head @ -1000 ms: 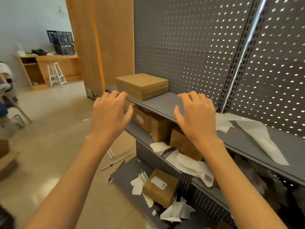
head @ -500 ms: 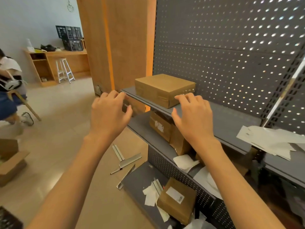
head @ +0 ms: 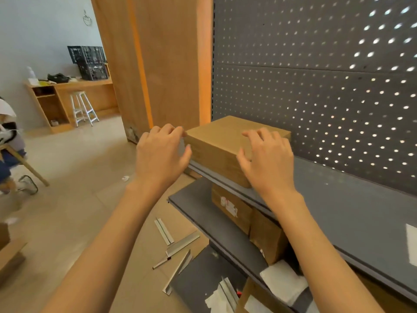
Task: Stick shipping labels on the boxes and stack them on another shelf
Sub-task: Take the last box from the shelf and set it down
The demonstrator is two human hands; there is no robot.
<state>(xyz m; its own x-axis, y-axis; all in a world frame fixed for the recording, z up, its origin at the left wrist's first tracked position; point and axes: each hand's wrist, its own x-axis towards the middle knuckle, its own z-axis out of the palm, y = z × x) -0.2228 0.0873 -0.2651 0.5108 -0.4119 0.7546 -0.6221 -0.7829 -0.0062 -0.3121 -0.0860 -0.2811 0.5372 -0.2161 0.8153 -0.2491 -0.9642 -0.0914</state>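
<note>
Both hands loose, holding nothing, reaching at the cardboard box (head: 216, 145).

At its left edge my left hand (head: 161, 154) has its curled fingertips; my right hand (head: 267, 160) hovers over the right front corner, fingers spread, contact unclear. That box sits on the top grey shelf (head: 352, 213) against the pegboard (head: 316, 86); more boxes (head: 232, 208) stand on the shelf below.

On the top shelf (head: 352, 218), at its left end, sits a box (head: 216, 143), with the pegboard (head: 316, 86) behind it. The left hand (head: 160, 154) is at the box's 9 o'clock, the right hand (head: 268, 159) at its 4 o'clock, over its near right corner. Below, on the middle shelf (head: 203, 213), two boxes (head: 234, 208) stand side by side. Strips (head: 178, 242) lie on the floor (head: 67, 199) at 7 o'clock of the top box.
</note>
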